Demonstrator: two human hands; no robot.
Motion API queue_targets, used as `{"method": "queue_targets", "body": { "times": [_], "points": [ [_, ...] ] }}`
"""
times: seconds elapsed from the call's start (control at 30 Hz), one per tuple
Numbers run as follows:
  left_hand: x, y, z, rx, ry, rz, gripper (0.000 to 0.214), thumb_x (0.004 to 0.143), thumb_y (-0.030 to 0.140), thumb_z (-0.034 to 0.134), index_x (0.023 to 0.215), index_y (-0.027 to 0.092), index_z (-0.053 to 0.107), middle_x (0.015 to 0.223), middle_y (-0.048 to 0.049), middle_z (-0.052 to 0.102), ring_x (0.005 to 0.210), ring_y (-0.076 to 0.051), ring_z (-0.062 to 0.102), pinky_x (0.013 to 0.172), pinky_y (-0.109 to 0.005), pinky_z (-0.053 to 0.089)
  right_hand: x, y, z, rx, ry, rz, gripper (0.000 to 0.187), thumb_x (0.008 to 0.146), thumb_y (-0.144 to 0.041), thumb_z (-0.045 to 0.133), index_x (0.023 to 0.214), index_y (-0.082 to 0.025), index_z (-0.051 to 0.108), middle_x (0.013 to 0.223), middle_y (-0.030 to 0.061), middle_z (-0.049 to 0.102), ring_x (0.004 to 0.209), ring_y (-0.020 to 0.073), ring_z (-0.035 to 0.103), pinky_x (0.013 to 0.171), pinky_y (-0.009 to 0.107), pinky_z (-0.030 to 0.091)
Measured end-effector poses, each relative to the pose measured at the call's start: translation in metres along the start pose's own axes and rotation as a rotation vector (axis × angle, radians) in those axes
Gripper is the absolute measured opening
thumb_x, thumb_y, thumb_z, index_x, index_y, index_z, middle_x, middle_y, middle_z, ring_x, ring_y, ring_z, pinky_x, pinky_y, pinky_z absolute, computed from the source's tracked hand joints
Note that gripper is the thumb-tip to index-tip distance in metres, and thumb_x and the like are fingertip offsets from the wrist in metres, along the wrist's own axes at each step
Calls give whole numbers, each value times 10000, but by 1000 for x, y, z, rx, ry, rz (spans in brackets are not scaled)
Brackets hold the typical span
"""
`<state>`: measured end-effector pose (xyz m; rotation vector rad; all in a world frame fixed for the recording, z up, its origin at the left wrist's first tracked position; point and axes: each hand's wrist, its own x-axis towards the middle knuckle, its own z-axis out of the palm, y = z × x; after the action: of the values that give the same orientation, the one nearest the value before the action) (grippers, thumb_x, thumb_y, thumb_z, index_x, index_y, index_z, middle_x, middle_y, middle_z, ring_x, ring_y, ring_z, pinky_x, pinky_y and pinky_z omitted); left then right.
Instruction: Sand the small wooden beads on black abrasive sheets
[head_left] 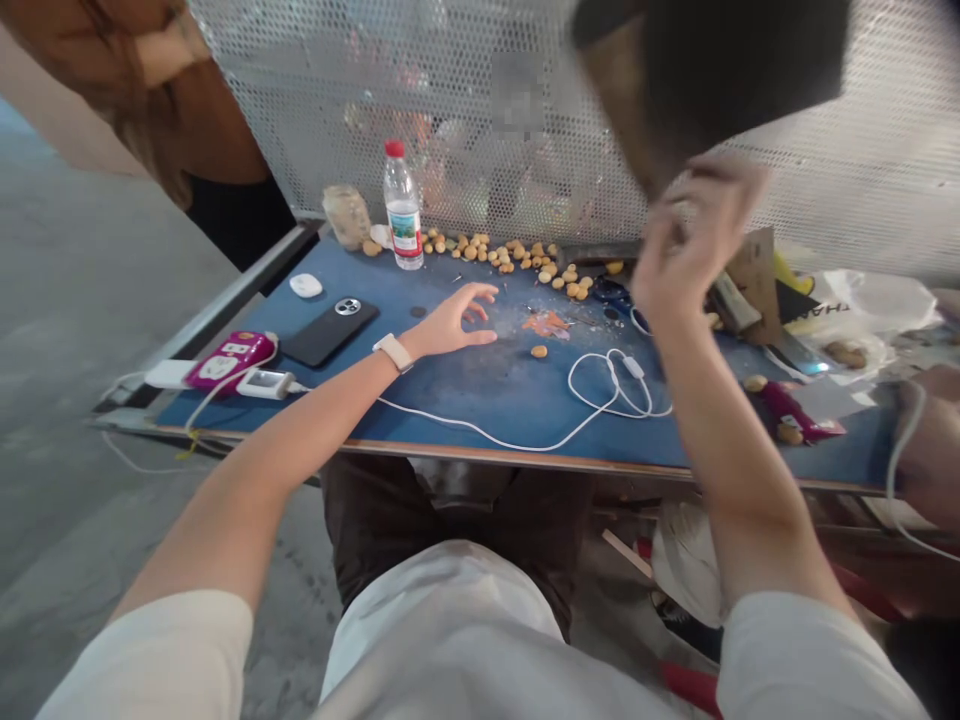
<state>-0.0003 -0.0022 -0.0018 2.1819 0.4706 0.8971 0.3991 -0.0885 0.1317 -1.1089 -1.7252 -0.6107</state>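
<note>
My left hand (pixel 459 322) reaches over the blue tabletop, its fingers apart and slightly curled, with nothing in them. Just right of it lie an orange-pink scrap patch (pixel 546 323) and a single small tan, nut-like piece (pixel 539 352). Raised on the right, my right hand (pixel 697 240) is blurred by motion, its fingers closed at the lower corner of a dark, box-like object (pixel 739 75) with a brown side. That object is cut off by the top edge, and its kind cannot be made out. A looped white cable (pixel 611 385) lies below my hands.
Several tan pieces (pixel 510 255) line the perforated metal screen (pixel 300 100). A water bottle (pixel 405 220), a jar (pixel 347 217), a black phone (pixel 330 333) and a magenta power strip (pixel 231 362) occupy the left. Packaging (pixel 855 310) clutters the right, near another person's hand (pixel 930 440).
</note>
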Motion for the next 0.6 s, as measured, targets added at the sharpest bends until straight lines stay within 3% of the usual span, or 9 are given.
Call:
{"method": "queue_targets", "body": {
  "times": [0.03,0.1,0.17,0.23,0.3,0.4,0.53,0.6],
  "points": [
    [2,-1,0,-109,19,-9,1046,982,721,1081,1839,335,623,1771,-214,712,1370,-347,833,1191,-524,690,-10,-31,14,-6,-2,-72,396,1365,-537,452,1402,-278,750,1653,256,679,1661,448,573,1475,791,427],
    [4,-1,0,-314,48,-6,1180,905,844,1101,1873,410,583,1856,-207,679,1521,-406,801,1223,-550,677,-27,-83,43,-15,-115,-93,309,1358,-386,479,1397,-326,780,1673,187,748,1612,415,649,1419,765,508],
    [3,5,2,-459,100,-18,1136,857,894,1096,1785,395,672,1830,-192,722,1620,-456,756,1262,-582,656,-42,-118,72,32,-259,-112,304,1327,-301,510,1457,-316,784,1640,168,780,1574,440,691,1358,791,552],
    [0,14,7,-549,209,-85,988,837,884,1089,1583,309,790,1651,-182,834,1591,-463,768,1258,-586,658,-55,-139,94,91,-372,-118,336,1312,-265,521,1498,-320,795,1648,169,796,1551,442,712,1349,759,567],
    [-1,21,12,-621,352,-171,789,861,831,1052,1356,262,819,1452,-149,892,1484,-423,812,1203,-550,683,-65,-150,108,136,-446,-103,381,1308,-248,514,1521,-343,816,1675,157,809,1553,445,722,1368,752,558],
    [2,25,17,-670,507,-228,512,879,596,1001,1192,266,765,1302,-96,896,1361,-356,840,1094,-473,702,-75,-154,116,183,-504,-61,443,1293,-248,535,1605,-358,830,1743,148,808,1602,470,711,1399,783,542],
    [12,18,17,-718,665,-313,300,953,353,871,1216,261,762,1271,-92,901,1377,-350,856,1147,-497,722,-80,-143,114,294,-650,-100,707,1215,-262,663,1919,-328,663,1872,159,756,1711,479,683,1437,796,559],
    [16,13,15,-736,747,-376,290,994,274,814,1281,254,777,1318,-99,917,1435,-355,857,1217,-527,728,-79,-132,111,337,-697,-123,814,1187,-288,706,1991,-321,585,1902,159,740,1756,479,665,1460,802,556]
  ]
}}
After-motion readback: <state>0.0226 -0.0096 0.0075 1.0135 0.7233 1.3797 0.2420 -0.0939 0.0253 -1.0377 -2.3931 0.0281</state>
